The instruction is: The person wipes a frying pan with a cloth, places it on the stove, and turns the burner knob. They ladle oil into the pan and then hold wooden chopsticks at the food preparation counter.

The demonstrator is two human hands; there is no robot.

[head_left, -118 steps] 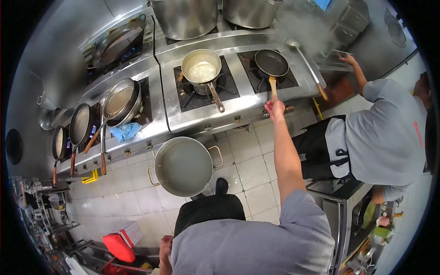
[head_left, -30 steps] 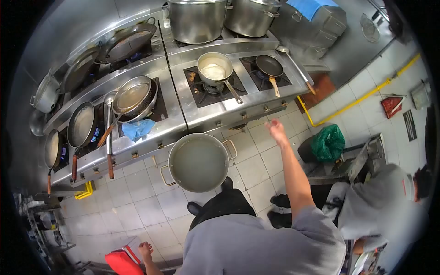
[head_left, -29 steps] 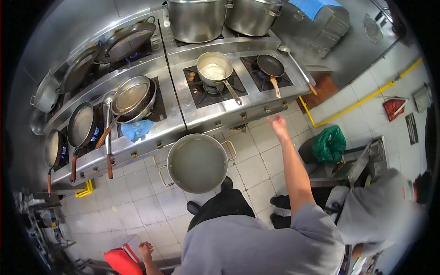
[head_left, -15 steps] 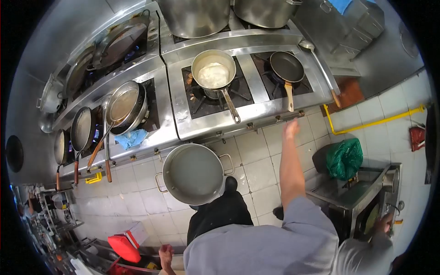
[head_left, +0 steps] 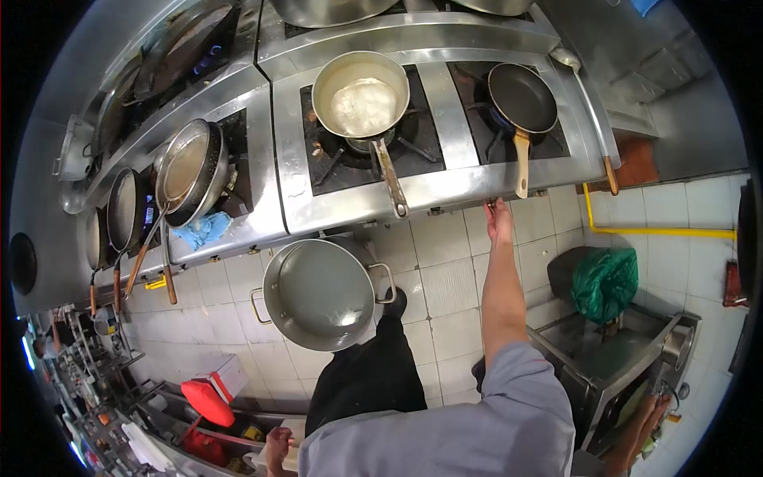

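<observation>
My right hand reaches out to the front edge of the stove, its fingers closed round a stove knob. Above it is a dark frying pan with a wooden handle, set on the right burner. To the left, a saucepan holding pale, cloudy liquid stands on another burner, its metal handle jutting over the edge. My left hand hangs low by my side, fingers loosely curled with nothing visible in them. A big two-handled pot stands below the stove front, beside my foot.
Several frying pans and a blue cloth lie on the left burners. A long ladle rests at the stove's right end. Right of me are a green-bagged bin, a metal unit and another person's hand. A yellow pipe runs along the wall.
My right hand has moved up to the stove front and taken hold of a knob. The view has shifted closer to the stove. The other person's hand shows more fully.
</observation>
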